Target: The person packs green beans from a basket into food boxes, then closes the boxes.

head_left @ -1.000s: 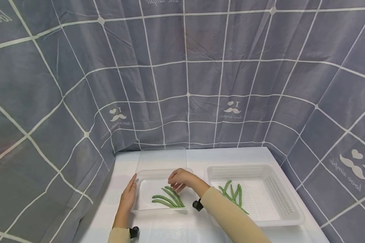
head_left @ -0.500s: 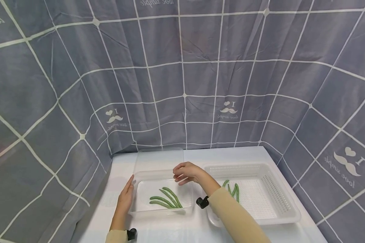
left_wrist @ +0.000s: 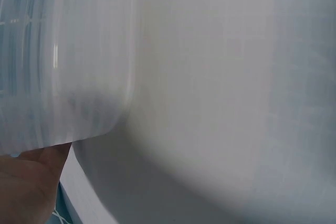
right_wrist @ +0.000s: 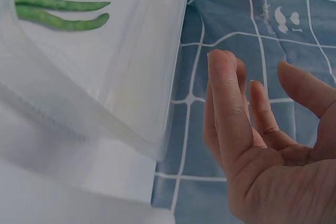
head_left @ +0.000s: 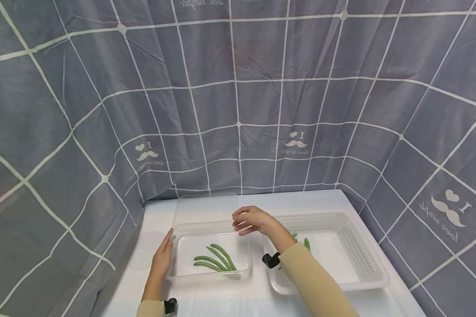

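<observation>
Green beans (right_wrist: 63,4) are split between two places: four lie fanned out on the floor of a clear plastic container (head_left: 190,244), and a few more show in the white perforated basket (head_left: 355,246) to its right. Judging by that split, the work looks partway along, with a first batch lying in the container and some pods left in the basket (how many, I cannot tell, since the right sleeve (head_left: 315,279) hides part of them). The left hand (head_left: 161,259) rests against the container's left side, fingers straight along the wall, seemingly to steady it. The right hand (head_left: 254,220) hangs near the container's back right corner, on the basket side, its fingers loosely bent and the thumb apart; the right wrist view shows nothing held in it. What seems to be a clear lid (head_left: 206,209) lies behind the container on the white table (head_left: 277,200), so closing up looks undone too.
</observation>
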{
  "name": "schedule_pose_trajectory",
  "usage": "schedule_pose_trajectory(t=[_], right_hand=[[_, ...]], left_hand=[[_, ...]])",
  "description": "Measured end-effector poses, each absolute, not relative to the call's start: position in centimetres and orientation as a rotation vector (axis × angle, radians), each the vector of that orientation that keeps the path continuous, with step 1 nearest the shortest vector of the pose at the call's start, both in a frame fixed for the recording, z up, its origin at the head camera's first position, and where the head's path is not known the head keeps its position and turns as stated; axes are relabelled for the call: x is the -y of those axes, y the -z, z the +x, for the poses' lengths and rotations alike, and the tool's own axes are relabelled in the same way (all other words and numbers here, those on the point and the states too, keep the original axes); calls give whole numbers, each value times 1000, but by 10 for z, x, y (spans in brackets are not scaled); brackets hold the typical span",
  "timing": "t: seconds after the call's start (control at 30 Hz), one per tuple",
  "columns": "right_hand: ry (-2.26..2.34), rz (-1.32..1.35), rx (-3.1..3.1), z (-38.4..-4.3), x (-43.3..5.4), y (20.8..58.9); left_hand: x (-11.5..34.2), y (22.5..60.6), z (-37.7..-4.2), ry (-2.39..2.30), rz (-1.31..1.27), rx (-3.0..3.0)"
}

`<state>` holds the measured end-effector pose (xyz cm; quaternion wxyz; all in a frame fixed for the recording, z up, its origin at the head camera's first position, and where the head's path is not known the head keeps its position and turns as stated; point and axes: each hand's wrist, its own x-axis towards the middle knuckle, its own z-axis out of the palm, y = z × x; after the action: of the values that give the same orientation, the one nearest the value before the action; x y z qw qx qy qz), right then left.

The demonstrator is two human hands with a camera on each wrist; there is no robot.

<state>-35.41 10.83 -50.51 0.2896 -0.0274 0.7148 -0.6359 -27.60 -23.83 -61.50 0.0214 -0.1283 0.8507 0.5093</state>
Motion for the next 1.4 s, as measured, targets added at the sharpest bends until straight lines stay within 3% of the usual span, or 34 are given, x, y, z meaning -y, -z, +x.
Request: schedule_pose_trajectory(t=[0.5, 1.4], right_hand=[[1747, -19, -1935, -349, -163, 513], [1770, 28, -1953, -337, -209, 527]], left_hand=[[236, 614, -275, -1574, -395, -2640], [238, 616, -276, -1570, -375, -2631]])
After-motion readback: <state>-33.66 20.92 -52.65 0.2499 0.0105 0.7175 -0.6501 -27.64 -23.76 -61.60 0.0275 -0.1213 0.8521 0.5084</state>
